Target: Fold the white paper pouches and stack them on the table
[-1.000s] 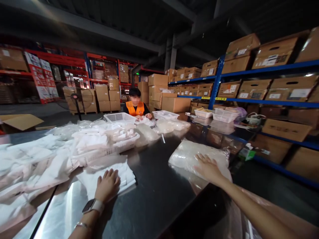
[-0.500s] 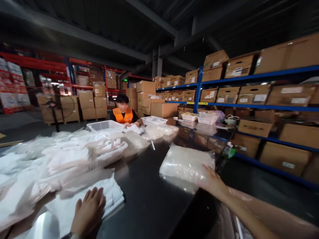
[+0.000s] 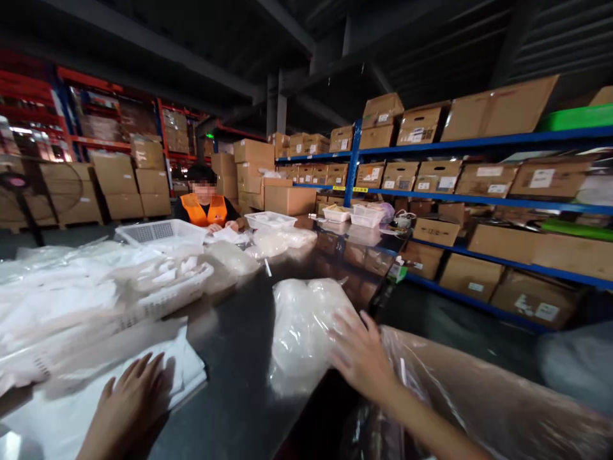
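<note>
My left hand [image 3: 125, 402] lies flat, fingers spread, on a stack of flat white bags [image 3: 96, 396] at the near left of the dark table [image 3: 239, 358]. My right hand [image 3: 360, 350] presses with spread fingers against the near side of a full clear plastic bag of white items [image 3: 301, 326], which stands on end near the table's right edge. Just right of that hand a large clear plastic sack [image 3: 479, 396] gapes open beside the table.
White packets [image 3: 62, 300] and a white basket [image 3: 163, 233] fill the left of the table. A person in an orange vest [image 3: 205, 206] works at the far end. Blue racks with cardboard boxes [image 3: 431, 176] line the right, with floor in between.
The clear bag has turned from lying wide to standing on end and come nearer, with my right hand on it. The view has swung right. My left hand stays on the white bags.
</note>
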`<state>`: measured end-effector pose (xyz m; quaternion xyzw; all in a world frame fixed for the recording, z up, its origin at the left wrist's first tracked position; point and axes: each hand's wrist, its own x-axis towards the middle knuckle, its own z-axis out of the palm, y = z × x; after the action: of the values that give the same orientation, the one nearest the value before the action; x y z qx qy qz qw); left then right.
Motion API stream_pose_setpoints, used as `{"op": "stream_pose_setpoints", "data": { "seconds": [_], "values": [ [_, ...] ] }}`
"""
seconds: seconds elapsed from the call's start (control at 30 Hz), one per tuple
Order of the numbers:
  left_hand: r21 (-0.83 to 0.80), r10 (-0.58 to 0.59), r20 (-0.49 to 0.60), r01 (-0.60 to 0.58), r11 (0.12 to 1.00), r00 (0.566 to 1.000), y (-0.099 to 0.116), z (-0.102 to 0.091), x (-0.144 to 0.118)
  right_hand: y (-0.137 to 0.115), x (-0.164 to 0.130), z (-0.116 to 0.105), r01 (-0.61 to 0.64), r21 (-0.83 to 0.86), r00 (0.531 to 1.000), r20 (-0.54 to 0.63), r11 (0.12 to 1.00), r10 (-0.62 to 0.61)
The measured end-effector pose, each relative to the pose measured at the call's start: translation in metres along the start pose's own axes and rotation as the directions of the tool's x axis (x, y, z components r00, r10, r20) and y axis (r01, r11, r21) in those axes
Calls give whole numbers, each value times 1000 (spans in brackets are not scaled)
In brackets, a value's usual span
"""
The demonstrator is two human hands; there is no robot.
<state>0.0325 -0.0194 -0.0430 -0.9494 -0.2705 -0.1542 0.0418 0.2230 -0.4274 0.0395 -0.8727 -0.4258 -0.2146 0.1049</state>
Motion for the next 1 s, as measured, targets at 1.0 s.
{"op": "stream_pose_setpoints", "data": {
  "seconds": [1.0],
  "values": [
    [-411,489,-354,-602,685,797,166,-17,-18,-55,43,39,381,258,920,-10,888,-392]
  ]
}}
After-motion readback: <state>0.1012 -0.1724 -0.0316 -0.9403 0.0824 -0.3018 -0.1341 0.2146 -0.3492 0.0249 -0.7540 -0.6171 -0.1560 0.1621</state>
